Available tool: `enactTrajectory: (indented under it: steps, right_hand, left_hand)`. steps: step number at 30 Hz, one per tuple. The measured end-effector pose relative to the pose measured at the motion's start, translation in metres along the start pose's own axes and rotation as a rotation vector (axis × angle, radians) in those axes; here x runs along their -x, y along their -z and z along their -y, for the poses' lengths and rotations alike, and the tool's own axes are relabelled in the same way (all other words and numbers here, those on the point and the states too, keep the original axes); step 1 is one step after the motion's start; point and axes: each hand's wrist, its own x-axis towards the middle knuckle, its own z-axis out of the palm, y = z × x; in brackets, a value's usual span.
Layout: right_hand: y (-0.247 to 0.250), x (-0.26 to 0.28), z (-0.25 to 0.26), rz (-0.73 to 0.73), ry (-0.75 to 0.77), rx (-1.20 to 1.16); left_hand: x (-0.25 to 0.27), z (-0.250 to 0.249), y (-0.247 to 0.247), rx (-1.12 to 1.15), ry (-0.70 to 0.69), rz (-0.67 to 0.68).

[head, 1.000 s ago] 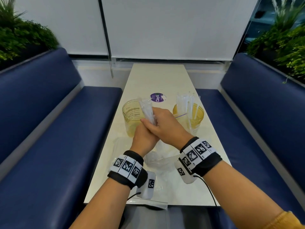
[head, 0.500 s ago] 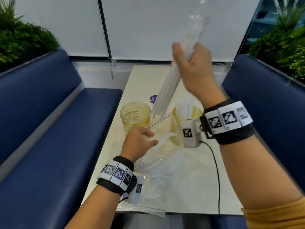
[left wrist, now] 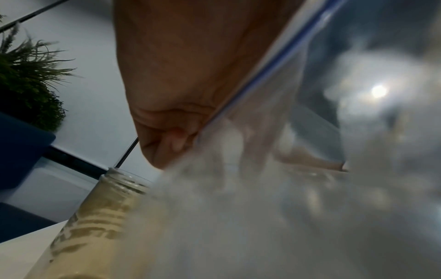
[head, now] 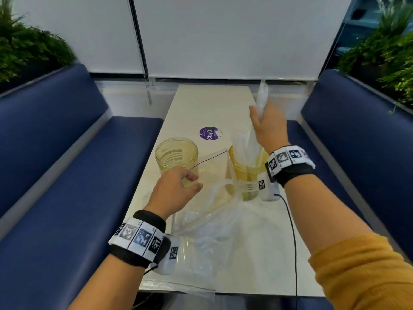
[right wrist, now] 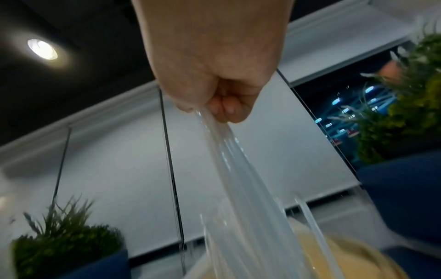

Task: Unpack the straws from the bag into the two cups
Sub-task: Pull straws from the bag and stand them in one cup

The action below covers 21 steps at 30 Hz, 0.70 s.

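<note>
**Over the right cup: a bundle of straws going in**

Above the right cup, your right hand is fisted round a bundle of straws, gripping them in the upper part of their length; the tops stick out above your knuckles and the lower ends reach down inside the rim, among the straws already standing there. From the right wrist view, your curled fingers clamp the bundle while the straws fan apart below them.

These will likely handle as light, smooth and springy things: thin clear tubes that slide past each other and splay once your grip loosens. A hold nearer the middle should keep them parallel; squeeze too hard and they may kink. Easing your fingers off with the ends inside the rim seems safer than dropping them from height.

Your left hand pinches the mouth of the bag by its zip edge, holding it open just in front of the left cup, which looks empty. The bag is limp and slippery, sagging across the table towards you; whether more straws remain inside it cannot be told.
</note>
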Motion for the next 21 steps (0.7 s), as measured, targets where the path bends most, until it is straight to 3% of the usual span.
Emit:
enactTrajectory:
  steps: [7, 10, 13, 18, 21]
  right_hand:
    - [-0.038, 0.035, -0.029, 0.136, -0.204, 0.047]
    - [-0.036, 0.040, -0.030, 0.306, -0.342, 0.119]
    - [-0.032, 0.043, -0.033, 0.374, -0.406, 0.154]
    - [-0.015, 0.027, -0.022, 0.242, -0.327, 0.126]
    - [-0.010, 0.012, -0.014, 0.114, -0.180, 0.167]
  left_hand:
    - [-0.001, -0.007, 0.000, 0.028, -0.021, 0.016]
    - [-0.001, -0.007, -0.001, 0.030, -0.019, 0.020]
    - [0.000, -0.009, -0.001, 0.042, -0.027, 0.022]
    - [0.001, -0.009, 0.001, 0.031, -0.041, 0.031]
    - [0.003, -0.010, 0.002, 0.017, -0.051, 0.037]
